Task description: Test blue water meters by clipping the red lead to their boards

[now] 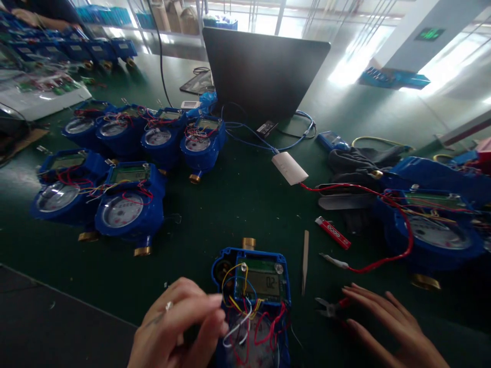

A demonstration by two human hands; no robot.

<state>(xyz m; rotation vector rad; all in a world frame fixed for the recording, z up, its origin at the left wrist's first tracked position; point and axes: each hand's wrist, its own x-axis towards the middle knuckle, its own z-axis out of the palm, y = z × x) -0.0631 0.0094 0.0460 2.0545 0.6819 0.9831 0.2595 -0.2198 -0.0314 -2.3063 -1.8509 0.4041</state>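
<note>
A blue water meter point(288, 286) with its cover off lies at the bottom middle, brass fitting pointing away. Its small display reads about "02", and yellow, blue, white and red wires spill over the dial. My left hand point(184, 322) is at the meter's left edge, fingers curled and thumb near the index tip; whether a wire is between them cannot be made out. My right hand point(383, 327) rests at the right, fingers stretched out and apart, beside the red handles of small cutting pliers point(327, 308) lying on the green table. Thumb and forefinger are at the handles.
Several blue meters point(128, 209) stand at left, another meter point(433, 230) at right. Between lie tweezers point(305, 260), a red-labelled stick point(333, 233), a white-tipped red-cable probe point(333, 260) and a white box point(289, 167). Behind stands a laptop point(264, 71); a person's arm point(42, 19) shows far left.
</note>
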